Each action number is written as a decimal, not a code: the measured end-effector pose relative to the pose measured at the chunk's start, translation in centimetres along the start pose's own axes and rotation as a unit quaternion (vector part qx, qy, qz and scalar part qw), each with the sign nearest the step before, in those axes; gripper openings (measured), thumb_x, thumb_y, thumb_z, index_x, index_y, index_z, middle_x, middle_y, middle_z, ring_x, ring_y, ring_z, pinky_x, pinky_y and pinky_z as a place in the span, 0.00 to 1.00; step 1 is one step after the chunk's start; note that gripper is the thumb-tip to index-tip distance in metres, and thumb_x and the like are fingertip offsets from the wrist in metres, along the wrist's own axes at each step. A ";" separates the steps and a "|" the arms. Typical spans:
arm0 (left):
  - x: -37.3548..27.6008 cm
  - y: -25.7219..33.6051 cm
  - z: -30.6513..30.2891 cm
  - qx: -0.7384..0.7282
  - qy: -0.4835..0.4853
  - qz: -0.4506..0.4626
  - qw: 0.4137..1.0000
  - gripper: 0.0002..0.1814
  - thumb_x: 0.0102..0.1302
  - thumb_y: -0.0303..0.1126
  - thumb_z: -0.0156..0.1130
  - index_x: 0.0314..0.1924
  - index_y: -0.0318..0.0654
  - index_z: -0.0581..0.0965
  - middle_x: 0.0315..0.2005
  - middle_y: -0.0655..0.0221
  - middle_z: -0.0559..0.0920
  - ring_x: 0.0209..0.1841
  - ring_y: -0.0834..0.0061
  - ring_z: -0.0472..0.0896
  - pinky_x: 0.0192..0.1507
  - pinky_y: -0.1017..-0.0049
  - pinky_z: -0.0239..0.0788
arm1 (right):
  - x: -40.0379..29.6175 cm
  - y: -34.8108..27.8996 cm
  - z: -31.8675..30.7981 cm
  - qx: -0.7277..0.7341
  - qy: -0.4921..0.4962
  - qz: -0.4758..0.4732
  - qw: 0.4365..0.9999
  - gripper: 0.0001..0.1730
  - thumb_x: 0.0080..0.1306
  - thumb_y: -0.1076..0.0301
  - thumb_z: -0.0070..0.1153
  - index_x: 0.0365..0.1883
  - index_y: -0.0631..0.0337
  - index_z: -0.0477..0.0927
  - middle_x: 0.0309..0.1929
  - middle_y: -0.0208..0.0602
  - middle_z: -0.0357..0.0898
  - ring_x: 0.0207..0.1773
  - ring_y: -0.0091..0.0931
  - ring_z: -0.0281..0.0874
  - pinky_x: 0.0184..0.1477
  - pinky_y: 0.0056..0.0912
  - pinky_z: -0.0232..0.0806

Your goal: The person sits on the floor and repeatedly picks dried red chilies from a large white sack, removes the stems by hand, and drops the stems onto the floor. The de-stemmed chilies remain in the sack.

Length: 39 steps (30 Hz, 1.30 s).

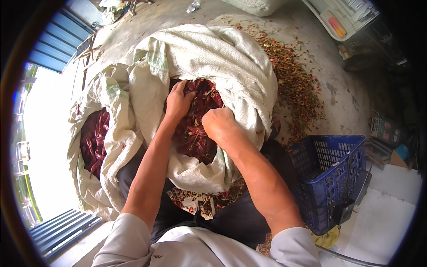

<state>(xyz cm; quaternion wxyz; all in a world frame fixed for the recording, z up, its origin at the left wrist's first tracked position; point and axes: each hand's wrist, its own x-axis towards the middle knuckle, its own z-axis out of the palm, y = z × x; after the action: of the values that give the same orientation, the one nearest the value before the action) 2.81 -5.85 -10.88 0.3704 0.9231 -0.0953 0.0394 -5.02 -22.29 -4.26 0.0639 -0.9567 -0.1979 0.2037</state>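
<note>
A large white woven sack (230,56) stands in front of me, its rim rolled around dried red chili peppers (196,143). My left hand (178,101) reaches into the mouth at the left side, thumb spread from the fingers, touching the peppers. At the right side of the opening, my right hand (218,121) is curled beside the inner rim. Its fingertips are hidden beneath it, so whether it grips a pepper or the sack cloth cannot be seen. To the left, a second woven sack (115,90) holds more dried red peppers (95,142).
A blue plastic basket (328,173) stands at my right, with a dark box-shaped device (345,212) on its side. Stems and pepper scraps (293,80) litter the concrete floor beyond the sack. A plastic bottle (193,6) and another white sack (257,5) lie at the far side.
</note>
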 end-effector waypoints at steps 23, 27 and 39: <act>-13.8 4.1 -5.2 -0.547 -0.056 -0.227 0.804 0.16 0.69 0.30 0.61 0.55 0.32 0.74 0.43 0.67 0.81 0.41 0.78 0.80 0.41 0.78 0.71 | -3.0 -3.9 1.4 0.091 0.070 -0.124 0.986 0.33 0.70 0.54 0.58 0.62 0.72 0.70 0.37 0.55 0.84 0.42 0.44 0.85 0.45 0.47 0.76; -10.7 0.1 -2.5 -0.394 0.018 -0.282 0.874 0.19 0.67 0.33 0.63 0.55 0.31 0.77 0.41 0.63 0.83 0.42 0.75 0.81 0.46 0.74 0.73 | -4.3 -2.2 -1.7 0.103 0.015 -0.040 0.994 0.29 0.69 0.43 0.56 0.41 0.67 0.85 0.39 0.51 0.86 0.45 0.42 0.86 0.47 0.46 0.75; -3.3 -7.5 1.5 -0.157 0.082 -0.276 0.945 0.17 0.61 0.34 0.69 0.49 0.33 0.83 0.36 0.63 0.86 0.37 0.71 0.82 0.42 0.71 0.73 | -1.0 -0.5 -1.0 0.130 0.018 -0.036 0.991 0.22 0.69 0.51 0.57 0.35 0.64 0.87 0.40 0.52 0.86 0.46 0.44 0.85 0.49 0.45 0.76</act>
<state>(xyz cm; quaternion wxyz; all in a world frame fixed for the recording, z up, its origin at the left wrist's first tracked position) 1.08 -1.13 -17.55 0.5130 0.8373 0.1889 -0.0047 -5.58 -22.28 -2.92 0.1983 -0.9362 -0.2026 0.2079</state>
